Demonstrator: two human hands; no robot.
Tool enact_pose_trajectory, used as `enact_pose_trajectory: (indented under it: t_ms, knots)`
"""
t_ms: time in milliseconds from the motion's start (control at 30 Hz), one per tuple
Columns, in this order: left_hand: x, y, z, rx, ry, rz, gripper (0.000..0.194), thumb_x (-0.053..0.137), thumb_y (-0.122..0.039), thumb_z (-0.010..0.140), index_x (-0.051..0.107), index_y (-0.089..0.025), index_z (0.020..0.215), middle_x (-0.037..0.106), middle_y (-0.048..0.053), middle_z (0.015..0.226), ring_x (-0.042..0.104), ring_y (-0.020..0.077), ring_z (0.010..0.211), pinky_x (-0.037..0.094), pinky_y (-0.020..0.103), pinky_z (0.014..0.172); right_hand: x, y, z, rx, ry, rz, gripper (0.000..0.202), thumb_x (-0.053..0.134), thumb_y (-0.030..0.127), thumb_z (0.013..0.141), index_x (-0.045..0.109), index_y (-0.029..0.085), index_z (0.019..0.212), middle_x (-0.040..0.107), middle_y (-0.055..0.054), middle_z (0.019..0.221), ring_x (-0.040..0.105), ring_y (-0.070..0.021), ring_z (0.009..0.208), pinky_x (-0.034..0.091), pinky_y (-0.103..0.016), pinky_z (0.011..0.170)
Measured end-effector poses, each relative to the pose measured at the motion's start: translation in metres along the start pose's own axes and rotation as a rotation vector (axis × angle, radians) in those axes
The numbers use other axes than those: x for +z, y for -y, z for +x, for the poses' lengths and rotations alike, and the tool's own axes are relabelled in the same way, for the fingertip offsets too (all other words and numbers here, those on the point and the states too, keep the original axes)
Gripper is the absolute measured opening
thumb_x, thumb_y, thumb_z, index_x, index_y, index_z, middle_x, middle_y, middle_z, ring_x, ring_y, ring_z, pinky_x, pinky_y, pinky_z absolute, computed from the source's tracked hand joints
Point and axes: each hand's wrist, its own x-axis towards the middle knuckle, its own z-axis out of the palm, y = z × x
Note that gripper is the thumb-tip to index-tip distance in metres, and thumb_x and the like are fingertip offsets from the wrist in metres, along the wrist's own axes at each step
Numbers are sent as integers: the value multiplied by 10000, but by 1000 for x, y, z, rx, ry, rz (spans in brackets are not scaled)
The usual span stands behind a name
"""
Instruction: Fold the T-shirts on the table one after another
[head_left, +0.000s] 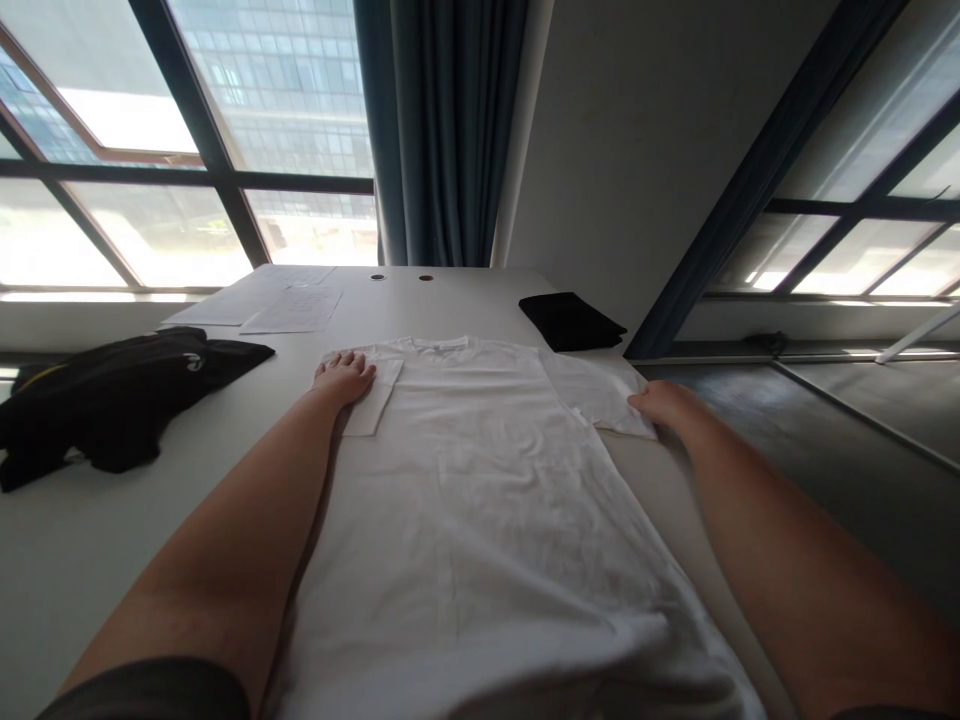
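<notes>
A white T-shirt (480, 480) lies spread on the table, its neckline toward the far side and its hem near me, with wrinkles across the body. The sleeve on the left is folded inward over the shirt's front. On that folded sleeve rests my left hand (345, 378), flat with its fingers stretched out. At the right, the other sleeve extends outward, and my right hand (661, 402) pinches the edge of its cuff between thumb and fingers.
A rumpled black garment (142, 385) lies on the white table (450, 305) at left. Paper sheets (292, 308) are at the far left, and a folded black cloth (571, 321) sits at the far right. Beyond stand windows and a blue curtain (442, 130).
</notes>
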Motion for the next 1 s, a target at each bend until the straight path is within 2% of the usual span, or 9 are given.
enact_pose_trajectory:
  t_ms: [100,167,300,400,600,733,800,933,1000]
  knots:
    - [0,0,-1,8,-5,0,698,189,-578,1055,364,-233,1636,219,125,1752,194,363,1603,208,632,1249,-6,5,-7,-3,-173,161,252,636,357,816,747,178,956,716,-103,826,651,-229,737,451,-304,666]
    - [-1,0,-1,18,-5,0,688,201,-569,1055,368,-234,1632,227,132,1749,196,363,1602,211,642,1243,-9,10,-10,-45,-259,276,332,636,269,774,725,183,1083,711,-73,839,622,-200,709,441,-284,652]
    - [-3,-2,-3,9,-4,-10,683,209,-551,1053,367,-221,1629,227,129,1749,192,364,1603,203,637,1250,-14,19,-16,-198,-255,470,467,577,151,719,734,175,1159,735,-69,973,636,-174,747,472,-262,684]
    - [-4,-4,-5,6,-6,-12,678,215,-554,1050,387,-226,1617,231,127,1748,198,366,1601,201,637,1250,-19,26,-20,-248,-283,564,468,579,179,761,760,186,1192,752,-85,1108,680,-187,832,521,-277,764]
    - [-7,-5,-8,9,-16,-19,680,223,-563,1043,405,-232,1608,249,128,1743,214,367,1597,220,638,1244,-40,50,-38,-355,-369,679,493,624,286,850,730,227,1328,757,-84,1198,723,-224,994,570,-342,926]
    - [-7,-6,-8,5,-7,-23,704,216,-579,1036,393,-219,1615,234,128,1748,202,366,1601,203,632,1254,-51,77,-61,-416,-272,722,529,619,362,913,673,224,1420,753,-93,1222,732,-238,1027,566,-395,999]
    - [-7,-6,-7,2,-5,-27,711,212,-586,1035,395,-216,1614,232,128,1748,194,367,1602,195,633,1255,-53,91,-72,-458,-206,745,551,600,376,946,627,223,1474,745,-95,1255,719,-250,1110,543,-405,1057]
    - [-4,-5,-4,2,-12,-29,708,219,-598,1034,404,-229,1609,236,126,1747,196,368,1602,194,634,1253,-45,116,-88,-586,-88,781,627,566,403,970,520,233,1571,658,-89,1433,599,-279,1358,453,-436,1189]
    - [-4,-4,-4,3,-10,-31,709,220,-603,1034,399,-235,1613,232,123,1749,190,366,1604,189,631,1254,-35,124,-92,-678,-2,767,686,533,452,988,411,270,1637,575,-59,1538,522,-281,1445,418,-444,1223]
